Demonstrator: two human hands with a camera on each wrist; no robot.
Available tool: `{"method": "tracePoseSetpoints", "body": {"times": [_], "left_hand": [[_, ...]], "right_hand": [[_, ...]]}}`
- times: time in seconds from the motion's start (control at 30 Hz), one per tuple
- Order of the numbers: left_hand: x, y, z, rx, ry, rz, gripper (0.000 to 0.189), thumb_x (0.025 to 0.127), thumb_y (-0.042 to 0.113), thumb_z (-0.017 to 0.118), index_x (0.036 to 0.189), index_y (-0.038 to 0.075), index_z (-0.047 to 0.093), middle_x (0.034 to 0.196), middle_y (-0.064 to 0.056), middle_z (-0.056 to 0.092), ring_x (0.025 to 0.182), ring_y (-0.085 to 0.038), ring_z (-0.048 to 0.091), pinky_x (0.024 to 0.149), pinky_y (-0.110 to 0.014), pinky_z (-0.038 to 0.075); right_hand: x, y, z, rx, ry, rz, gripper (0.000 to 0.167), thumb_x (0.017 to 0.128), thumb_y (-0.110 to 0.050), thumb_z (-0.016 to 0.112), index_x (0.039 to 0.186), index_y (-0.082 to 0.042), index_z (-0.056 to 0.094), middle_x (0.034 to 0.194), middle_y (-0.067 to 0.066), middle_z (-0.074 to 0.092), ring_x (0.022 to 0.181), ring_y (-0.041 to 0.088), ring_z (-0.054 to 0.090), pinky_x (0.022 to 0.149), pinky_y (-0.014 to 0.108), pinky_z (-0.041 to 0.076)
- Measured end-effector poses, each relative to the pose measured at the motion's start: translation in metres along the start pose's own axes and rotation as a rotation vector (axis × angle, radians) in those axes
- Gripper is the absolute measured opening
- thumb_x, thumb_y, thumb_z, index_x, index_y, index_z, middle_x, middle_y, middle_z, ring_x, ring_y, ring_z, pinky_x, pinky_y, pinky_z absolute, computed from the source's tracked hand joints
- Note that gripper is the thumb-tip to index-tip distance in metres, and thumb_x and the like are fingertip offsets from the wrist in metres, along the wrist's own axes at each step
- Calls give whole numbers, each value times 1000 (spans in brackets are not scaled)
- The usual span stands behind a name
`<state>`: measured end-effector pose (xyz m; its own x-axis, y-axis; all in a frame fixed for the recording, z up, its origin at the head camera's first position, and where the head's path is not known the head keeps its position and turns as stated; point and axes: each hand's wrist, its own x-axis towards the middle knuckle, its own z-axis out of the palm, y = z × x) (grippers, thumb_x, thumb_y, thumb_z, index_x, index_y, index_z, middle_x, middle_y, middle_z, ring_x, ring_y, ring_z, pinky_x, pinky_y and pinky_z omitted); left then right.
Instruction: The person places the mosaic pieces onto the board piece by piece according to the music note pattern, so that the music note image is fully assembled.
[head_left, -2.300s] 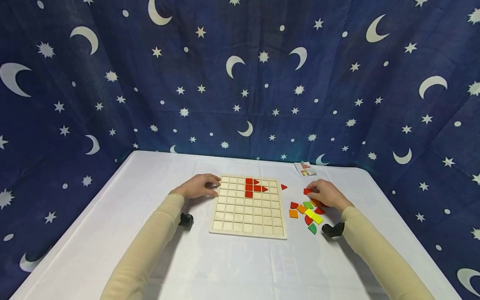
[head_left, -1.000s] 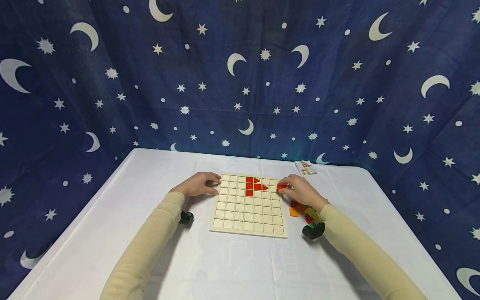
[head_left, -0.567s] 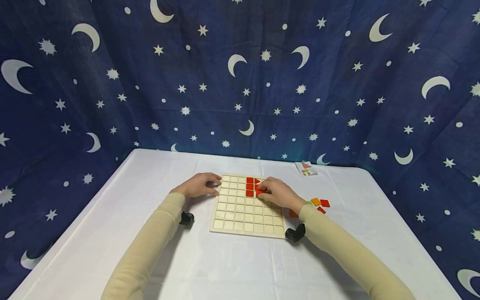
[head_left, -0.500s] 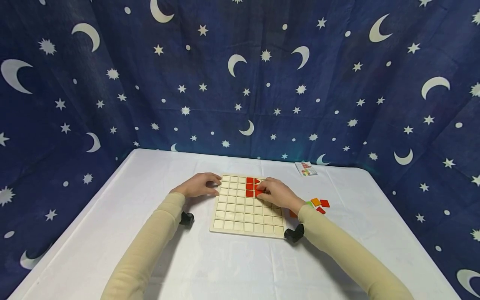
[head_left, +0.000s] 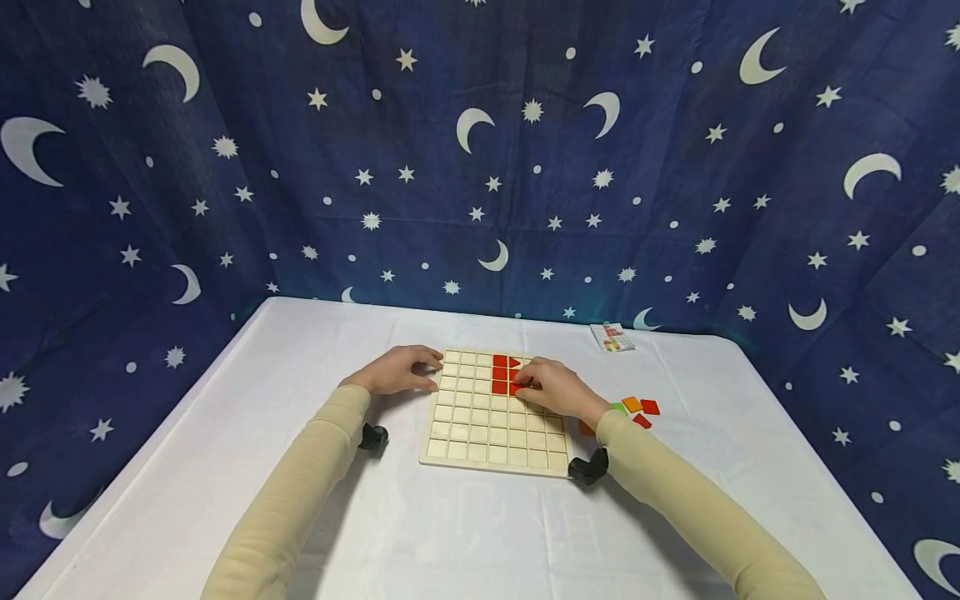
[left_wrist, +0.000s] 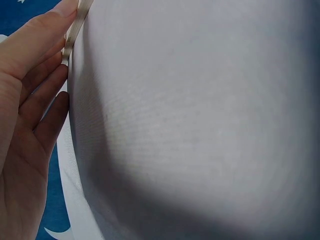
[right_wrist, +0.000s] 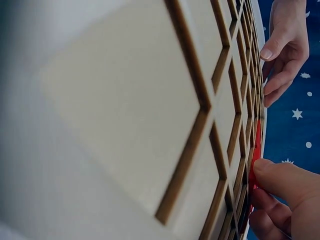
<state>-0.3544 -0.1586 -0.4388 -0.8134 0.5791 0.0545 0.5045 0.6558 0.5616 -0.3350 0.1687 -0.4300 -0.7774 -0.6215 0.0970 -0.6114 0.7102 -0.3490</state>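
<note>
A pale wooden grid board (head_left: 480, 429) lies on the white table. My left hand (head_left: 397, 371) rests at its left edge, thumb and fingertips against the rim with the fingers relaxed. Over the board's upper right part, my right hand (head_left: 558, 387) has thumb and fingertips on a red square tile (head_left: 515, 389) in a cell; the right wrist view shows the thumb (right_wrist: 272, 175) against red. Several red square tiles (head_left: 499, 374) fill a column just left of it, with a red pointed tile (head_left: 513, 362) above. The hand hides the cells beneath it.
Loose tiles lie right of the board: orange (head_left: 632, 403), red (head_left: 649, 407) and a smaller red one (head_left: 642, 422); my right forearm hides part of the pile. A printed pattern card (head_left: 612, 337) lies near the back edge. A dark star-and-moon curtain (head_left: 420, 167) hangs behind.
My right hand took a red tile from the pile, passed the loose red pointed piece, and moved left onto the board. The red square now sits in a cell. My left hand stayed put.
</note>
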Motion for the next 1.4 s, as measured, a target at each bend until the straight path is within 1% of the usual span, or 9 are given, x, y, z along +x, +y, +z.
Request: {"method": "tracePoseSetpoints", "body": {"times": [0.23, 0.47, 0.57, 0.67, 0.83, 1.0, 1.13, 1.33, 1.4], "left_hand": [[2, 1, 1, 17, -5, 0, 43, 86, 27, 77, 121, 5, 67, 138, -10, 56, 133, -30, 46, 114, -42, 34], [3, 2, 1, 24, -10, -9, 43, 86, 27, 76, 122, 6, 67, 139, -10, 55, 133, -29, 46, 113, -42, 34], [3, 2, 1, 24, -12, -17, 42, 86, 27, 76, 122, 6, 67, 139, -9, 55, 133, -29, 46, 113, -42, 35], [3, 3, 1, 22, -14, -23, 43, 86, 28, 76, 122, 6, 67, 139, -9, 55, 133, -29, 46, 113, -42, 35], [2, 3, 1, 13, -9, -26, 43, 86, 28, 77, 121, 6, 67, 139, -10, 55, 132, -29, 46, 112, -42, 36], [1, 2, -1, 9, 2, -32, 43, 85, 27, 78, 120, 5, 68, 139, -10, 55, 132, -30, 47, 113, -43, 35], [2, 1, 0, 13, 4, -29, 43, 84, 28, 78, 120, 6, 68, 139, -10, 55, 132, -29, 47, 113, -42, 35], [1, 1, 1, 3, 1, -25, 43, 85, 29, 77, 120, 6, 68, 139, -10, 55, 132, -29, 47, 112, -42, 36], [1, 0, 1, 1, 4, -23, 43, 85, 28, 78, 120, 6, 68, 139, -10, 55, 132, -29, 47, 112, -42, 36]], "right_hand": [[1, 0, 0, -1, 2, 17, 19, 92, -20, 70, 108, -10, 72, 102, 1, 65, 87, 14, 59, 81, 33, 53], [3, -1, -2, -10, -12, 35, 20, 92, -20, 70, 108, -9, 71, 101, 1, 64, 87, 14, 58, 82, 32, 53], [1, 0, -5, 34, -17, 36, 23, 93, -20, 69, 111, -8, 70, 103, 3, 64, 91, 16, 59, 84, 34, 53], [-5, 4, -10, 83, 1, 43, 25, 93, -20, 68, 114, -6, 70, 105, 4, 64, 94, 18, 60, 84, 37, 53], [-22, 19, -25, 126, 63, 118, 25, 94, -21, 67, 114, -6, 70, 104, 4, 64, 90, 19, 57, 81, 37, 52], [-47, 40, -41, 113, 103, 189, 28, 94, -22, 67, 116, -5, 69, 107, 6, 66, 91, 21, 58, 78, 36, 52], [-68, 61, -50, 93, 101, 259, 29, 94, -21, 67, 117, -4, 68, 109, 8, 67, 90, 21, 58, 75, 33, 52], [-98, 87, -60, 92, 57, 365, 32, 93, -21, 68, 117, -1, 67, 105, 11, 65, 87, 23, 56, 68, 28, 52], [-106, 94, -62, 92, 44, 388, 32, 92, -21, 68, 117, 0, 66, 103, 10, 65, 86, 22, 55, 67, 28, 52]]}}
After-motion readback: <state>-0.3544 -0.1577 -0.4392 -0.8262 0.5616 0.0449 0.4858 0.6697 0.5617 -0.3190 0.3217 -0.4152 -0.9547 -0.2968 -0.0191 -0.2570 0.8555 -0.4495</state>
